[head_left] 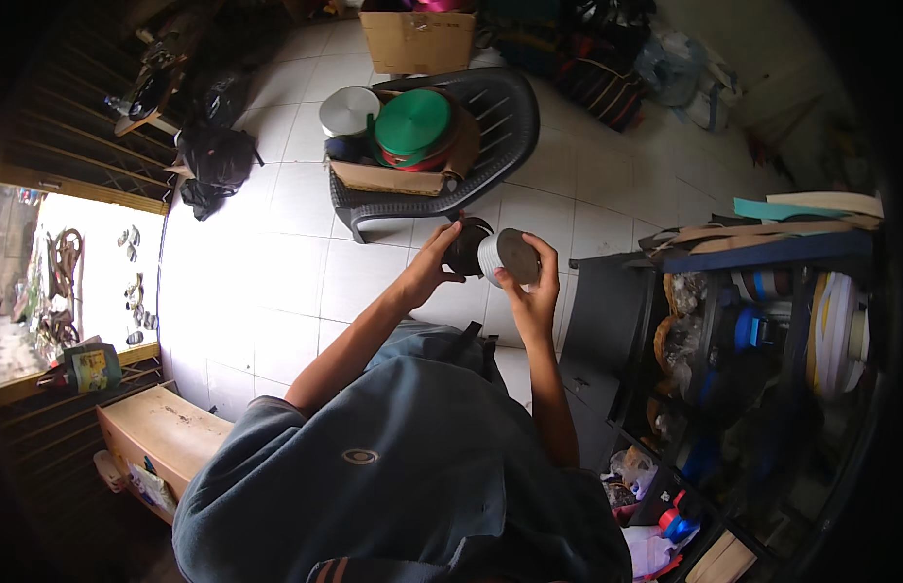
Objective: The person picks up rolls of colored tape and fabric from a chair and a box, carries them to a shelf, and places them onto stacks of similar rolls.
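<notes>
at the lower left of the frame sits a pale brown wooden bench point(170, 418), with a heap of black bags point(216, 160) above it. toward the top centre, a flat green roll point(412, 121) stands in a brown cardboard box point(388, 180) on a black plastic chair point(514, 107). mid-frame, the person's left hand point(432, 264) curves, partly open, around a round black roll point(466, 249). just beside that, a light-grey roll with a dark face point(505, 257) is pinched between thumb and fingers of the right hand point(536, 291); whether the two rolls touch, i can't tell. at right, a dark rack point(709, 330) holds a white coiled band point(835, 335).
</notes>
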Demonstrator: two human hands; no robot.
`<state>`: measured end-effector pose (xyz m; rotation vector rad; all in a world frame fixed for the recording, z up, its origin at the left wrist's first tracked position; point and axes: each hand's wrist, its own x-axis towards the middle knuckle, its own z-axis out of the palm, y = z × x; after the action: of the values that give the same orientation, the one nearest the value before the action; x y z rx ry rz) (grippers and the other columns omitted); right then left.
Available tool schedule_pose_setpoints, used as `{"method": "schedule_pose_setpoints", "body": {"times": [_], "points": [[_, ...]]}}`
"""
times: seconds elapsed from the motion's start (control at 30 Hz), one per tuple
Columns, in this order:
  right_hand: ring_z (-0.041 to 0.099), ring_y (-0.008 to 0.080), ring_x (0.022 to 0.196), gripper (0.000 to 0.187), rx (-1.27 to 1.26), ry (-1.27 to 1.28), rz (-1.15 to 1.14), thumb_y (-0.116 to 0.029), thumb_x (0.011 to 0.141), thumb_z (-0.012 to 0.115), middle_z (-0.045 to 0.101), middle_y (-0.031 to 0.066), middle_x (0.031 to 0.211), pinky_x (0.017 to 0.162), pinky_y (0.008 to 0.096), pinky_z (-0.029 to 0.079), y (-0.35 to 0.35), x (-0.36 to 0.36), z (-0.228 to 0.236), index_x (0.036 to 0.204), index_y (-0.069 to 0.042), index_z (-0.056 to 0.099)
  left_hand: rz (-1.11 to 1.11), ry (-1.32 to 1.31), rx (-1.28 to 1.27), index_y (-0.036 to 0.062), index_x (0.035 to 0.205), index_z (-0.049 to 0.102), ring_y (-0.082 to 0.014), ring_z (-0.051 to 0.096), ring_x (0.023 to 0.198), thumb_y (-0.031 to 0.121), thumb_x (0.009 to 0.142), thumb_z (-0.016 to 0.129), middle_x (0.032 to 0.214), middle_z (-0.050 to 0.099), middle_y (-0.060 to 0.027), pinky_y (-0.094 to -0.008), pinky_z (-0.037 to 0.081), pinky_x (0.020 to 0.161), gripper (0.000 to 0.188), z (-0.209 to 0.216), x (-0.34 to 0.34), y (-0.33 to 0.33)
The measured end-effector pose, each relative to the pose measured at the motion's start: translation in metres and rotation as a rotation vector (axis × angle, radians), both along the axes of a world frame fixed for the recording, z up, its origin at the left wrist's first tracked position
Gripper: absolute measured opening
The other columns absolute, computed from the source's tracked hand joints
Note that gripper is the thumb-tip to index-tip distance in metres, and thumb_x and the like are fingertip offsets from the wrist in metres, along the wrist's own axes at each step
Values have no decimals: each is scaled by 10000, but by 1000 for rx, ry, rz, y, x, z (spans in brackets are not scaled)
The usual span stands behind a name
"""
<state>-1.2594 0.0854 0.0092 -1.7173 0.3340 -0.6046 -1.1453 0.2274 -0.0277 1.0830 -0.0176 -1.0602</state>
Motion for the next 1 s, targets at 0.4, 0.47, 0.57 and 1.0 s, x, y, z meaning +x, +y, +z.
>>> {"method": "schedule_pose_setpoints", "body": {"times": [0.4,0.47,0.57,1.0], "points": [[462,306,1162,675,-468,-26,501,-236,671,826,483,123,1278,983,397,376,171,157,-20,1239,-71,501,275,43,-45,86,1337,299,-230,557,1074,248,849,569,1216,481,-135,-378,521,799,581,-22,90,187],[462,310,1161,651,-462,-52,521,-258,702,804,461,129,1300,992,393,369,186,172,-23,1247,-71,500,338,34,3,84,1341,291,-230,564,1057,257,853,562,1199,497,-136,-383,523,793,585,-35,100,205],[405,303,1234,749,-9,151,482,-366,768,759,381,169,1353,1035,403,332,197,192,-60,1344,-73,381,352,20,38,78,1325,328,-227,570,1051,278,867,540,1172,524,-130,-391,521,781,543,-32,121,216],[450,243,1206,819,699,553,590,-251,735,748,445,145,1287,996,354,391,128,334,-82,1381,-34,295,123,-217,96,73,1370,337,-219,504,1115,270,889,508,1248,480,-116,-321,467,872,547,-78,274,151]]}}
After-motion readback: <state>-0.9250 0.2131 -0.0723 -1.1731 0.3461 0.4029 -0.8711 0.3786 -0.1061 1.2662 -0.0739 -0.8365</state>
